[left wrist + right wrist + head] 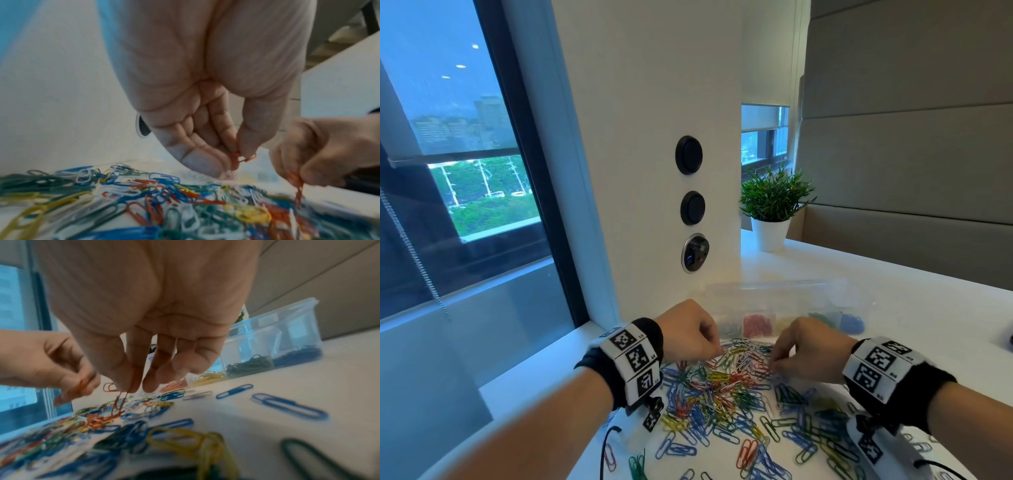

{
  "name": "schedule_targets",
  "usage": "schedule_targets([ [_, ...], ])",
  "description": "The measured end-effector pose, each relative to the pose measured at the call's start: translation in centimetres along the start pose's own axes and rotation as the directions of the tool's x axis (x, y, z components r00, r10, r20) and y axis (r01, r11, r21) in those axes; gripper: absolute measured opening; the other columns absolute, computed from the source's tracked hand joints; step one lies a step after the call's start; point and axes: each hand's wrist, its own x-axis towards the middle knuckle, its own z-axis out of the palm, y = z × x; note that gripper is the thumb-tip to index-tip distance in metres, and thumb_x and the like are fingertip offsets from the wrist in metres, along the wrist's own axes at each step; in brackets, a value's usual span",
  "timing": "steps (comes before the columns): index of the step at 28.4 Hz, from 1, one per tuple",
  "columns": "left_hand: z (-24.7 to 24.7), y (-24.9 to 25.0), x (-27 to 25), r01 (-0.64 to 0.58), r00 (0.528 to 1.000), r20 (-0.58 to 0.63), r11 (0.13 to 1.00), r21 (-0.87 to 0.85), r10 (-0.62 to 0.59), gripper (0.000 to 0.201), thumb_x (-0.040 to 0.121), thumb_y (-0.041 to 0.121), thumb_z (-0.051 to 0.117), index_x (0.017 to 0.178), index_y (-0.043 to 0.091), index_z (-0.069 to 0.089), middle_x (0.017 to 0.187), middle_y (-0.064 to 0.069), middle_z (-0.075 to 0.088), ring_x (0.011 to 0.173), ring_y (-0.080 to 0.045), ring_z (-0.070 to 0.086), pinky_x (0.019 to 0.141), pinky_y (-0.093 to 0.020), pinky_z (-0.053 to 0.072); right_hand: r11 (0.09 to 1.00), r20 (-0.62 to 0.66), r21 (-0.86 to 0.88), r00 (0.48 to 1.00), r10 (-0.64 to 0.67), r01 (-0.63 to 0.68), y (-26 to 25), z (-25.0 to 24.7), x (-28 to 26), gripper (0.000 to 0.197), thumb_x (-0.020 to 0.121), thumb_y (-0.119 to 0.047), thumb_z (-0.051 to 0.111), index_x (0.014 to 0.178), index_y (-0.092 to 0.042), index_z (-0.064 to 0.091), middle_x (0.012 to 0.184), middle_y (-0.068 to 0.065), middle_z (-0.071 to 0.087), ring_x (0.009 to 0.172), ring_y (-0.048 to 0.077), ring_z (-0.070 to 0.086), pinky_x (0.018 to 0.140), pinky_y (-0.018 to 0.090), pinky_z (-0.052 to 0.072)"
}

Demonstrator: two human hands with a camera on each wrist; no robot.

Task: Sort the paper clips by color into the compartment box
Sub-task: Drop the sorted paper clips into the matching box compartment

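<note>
White desk (893,274) by window (448,137) | both grips pinch red clips (240,158)

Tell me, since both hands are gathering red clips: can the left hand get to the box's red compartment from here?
Probably yes. The left hand, pinching red clips, sits just in front of the red compartment; nothing stands between them.

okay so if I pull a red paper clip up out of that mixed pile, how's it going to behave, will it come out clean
Probably not clean: the red clips under the right hand hang chained into the pile, so neighbours likely tag along. They look thin and light. The glossy coating may slip from a loose pinch.
</note>
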Motion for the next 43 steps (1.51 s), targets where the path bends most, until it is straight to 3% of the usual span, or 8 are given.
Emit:
schedule_targets([
  [5,1.4,1.3,0.1,-0.085,0.993,0.095,0.984,0.159,0.071,0.020,0.088,0.002,0.058,0.091,0.015,0.074,0.087,0.000,0.070,0.076,-0.012,0.064,0.069,-0.023,0.054,0.973,0.003,0.227,0.999,0.049,-0.049,0.0,-0.1,-1.0,0.018,0.083,-0.015,0.070,0.067,-0.023,0.073,0.061,-0.008,0.067,0.049,0.000,0.058,0.049,0.016,0.047],
  [9,1.9,2.1,0.7,-0.150,0.969,0.231,0.949,0.278,0.085,0.022,0.094,0.011,0.058,0.110,0.011,0.074,0.110,-0.004,0.072,0.097,-0.018,0.067,0.085,-0.027,0.053,0.897,0.047,0.423,0.992,0.120,-0.129,0.7,0.0,-1.4,0.014,0.084,-0.011,0.072,0.071,-0.013,0.075,0.067,0.006,0.071,0.062,0.014,0.067,0.057,0.026,0.055],
  [13,2.3,2.1,1.0,-0.151,0.965,0.254,0.929,0.337,0.065,0.026,0.088,0.029,0.070,0.103,0.008,0.076,0.098,-0.005,0.074,0.083,-0.016,0.066,0.072,-0.026,0.050,0.748,0.076,0.635,0.980,0.186,-0.191,1.1,0.1,-1.6,0.010,0.084,-0.001,0.071,0.075,-0.003,0.075,0.075,0.014,0.073,0.068,0.020,0.070,0.067,0.031,0.057],
  [18,2.6,2.0,0.9,-0.137,0.970,0.236,0.939,0.315,0.062,0.019,0.091,0.024,0.067,0.093,0.006,0.076,0.092,-0.008,0.074,0.068,-0.010,0.057,0.067,-0.025,0.047,0.561,0.064,0.808,0.972,0.224,-0.182,0.9,0.4,-1.6,0.016,0.085,0.006,0.066,0.071,-0.001,0.070,0.092,0.026,0.072,0.073,0.028,0.070,0.070,0.037,0.059],
  [28,0.3,0.9,0.0,-0.017,0.995,0.099,0.999,-0.033,0.020,0.015,0.088,0.021,0.070,0.092,0.007,0.077,0.075,0.005,0.069,0.069,-0.005,0.062,0.069,-0.019,0.054,0.440,0.130,0.872,0.968,0.214,-0.214,1.0,0.9,-1.9,0.009,0.087,0.000,0.065,0.080,0.003,0.067,0.079,0.024,0.068,0.067,0.029,0.067,0.061,0.035,0.057],
  [35,-1.0,1.1,-0.7,-0.033,0.999,-0.038,0.994,-0.101,0.029,0.014,0.087,0.019,0.072,0.090,0.007,0.077,0.076,0.003,0.069,0.064,-0.001,0.059,0.062,-0.012,0.049,0.182,0.212,0.947,0.942,0.260,-0.263,0.5,0.9,-1.5,0.012,0.094,0.005,0.048,0.094,0.006,0.060,0.072,0.019,0.064,0.069,0.031,0.064,0.058,0.035,0.060],
  [40,-1.4,1.6,-1.1,-0.064,0.994,-0.097,0.987,-0.147,0.050,0.009,0.084,0.015,0.073,0.085,0.007,0.078,0.069,0.008,0.068,0.059,0.004,0.059,0.061,-0.011,0.049,-0.056,0.273,0.962,0.929,0.251,-0.267,-0.5,0.3,-1.3,0.015,0.070,0.001,0.047,0.082,0.001,0.055,0.066,0.015,0.055,0.056,0.024,0.056,0.052,0.030,0.056],
  [43,-1.5,1.8,-1.3,-0.072,0.992,-0.112,0.990,-0.122,0.058,0.008,0.083,0.011,0.071,0.083,0.006,0.077,0.071,0.003,0.069,0.060,0.000,0.060,0.064,-0.014,0.052,0.111,0.285,0.938,0.911,0.297,-0.329,-1.2,0.3,-1.5,0.006,0.081,0.000,0.052,0.077,-0.004,0.053,0.060,0.006,0.046,0.047,0.015,0.041,0.039,0.020,0.038],
])
